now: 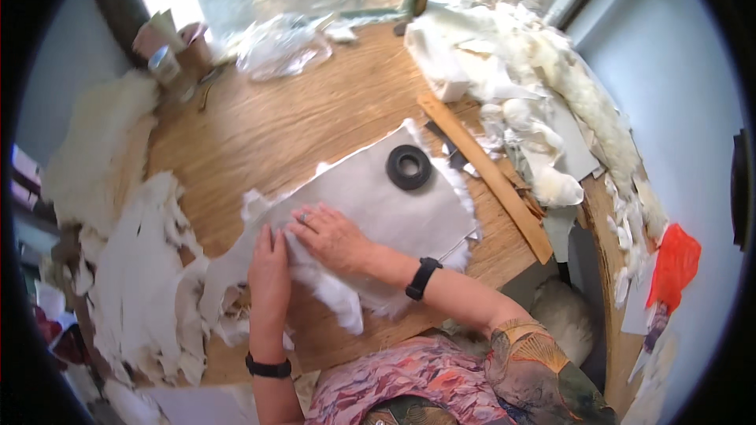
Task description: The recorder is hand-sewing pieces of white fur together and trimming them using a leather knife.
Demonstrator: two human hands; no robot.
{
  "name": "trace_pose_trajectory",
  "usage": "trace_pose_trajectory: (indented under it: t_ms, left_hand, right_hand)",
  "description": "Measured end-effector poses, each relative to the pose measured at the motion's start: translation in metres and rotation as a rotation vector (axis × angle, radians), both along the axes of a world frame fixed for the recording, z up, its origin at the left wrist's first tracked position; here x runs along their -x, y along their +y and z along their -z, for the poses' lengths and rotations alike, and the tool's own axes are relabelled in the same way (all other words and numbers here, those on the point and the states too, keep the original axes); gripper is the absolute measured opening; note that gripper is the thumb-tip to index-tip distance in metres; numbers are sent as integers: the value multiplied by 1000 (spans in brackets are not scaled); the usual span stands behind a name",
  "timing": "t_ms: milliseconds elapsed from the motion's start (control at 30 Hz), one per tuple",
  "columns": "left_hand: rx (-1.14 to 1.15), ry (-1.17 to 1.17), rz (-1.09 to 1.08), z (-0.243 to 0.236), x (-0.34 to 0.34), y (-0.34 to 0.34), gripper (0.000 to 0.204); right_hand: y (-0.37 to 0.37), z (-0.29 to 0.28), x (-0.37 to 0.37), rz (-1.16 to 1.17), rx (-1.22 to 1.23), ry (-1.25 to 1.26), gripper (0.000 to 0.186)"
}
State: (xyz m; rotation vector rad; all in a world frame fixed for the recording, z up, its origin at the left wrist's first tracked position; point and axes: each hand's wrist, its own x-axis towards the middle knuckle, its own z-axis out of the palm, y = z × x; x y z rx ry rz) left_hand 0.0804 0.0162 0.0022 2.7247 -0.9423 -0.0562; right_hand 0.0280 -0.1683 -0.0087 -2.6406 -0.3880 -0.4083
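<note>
A pale grey sheet (366, 189) lies over a white furry hide (340, 299) on the wooden table, with a black ring-shaped object (409, 166) resting on its upper right. My right hand (331, 242) lies open on the sheet, fingers apart and pressing near its left part. Just left of it, my left hand (269, 267) has its fingers together and bent at the sheet's left edge, gripping the hide there; the fingertips are partly hidden.
Torn white hide pieces (138, 275) cover the left side. A long wooden strip (488, 173) lies right of the sheet, beside piled fur scraps (551, 142). Containers (169, 63) and a clear plastic bag (283, 47) stand near the window. A red bag (671, 264) is at far right.
</note>
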Motion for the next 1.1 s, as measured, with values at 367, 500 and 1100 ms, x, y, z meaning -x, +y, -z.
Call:
trace_pose_trajectory:
  t_ms: [367,500,1100]
  left_hand:
    - [-11,-35,-23,-7,8,-16,37]
    - [-16,-2,-62,-9,7,-16,37]
    - [32,76,-120,-12,9,-22,44]
  right_hand:
    - [-291,-107,-26,705,-77,31,21]
    - [-338,-104,-57,768,103,105,26]
    - [-438,-44,-30,841,-60,-173,40]
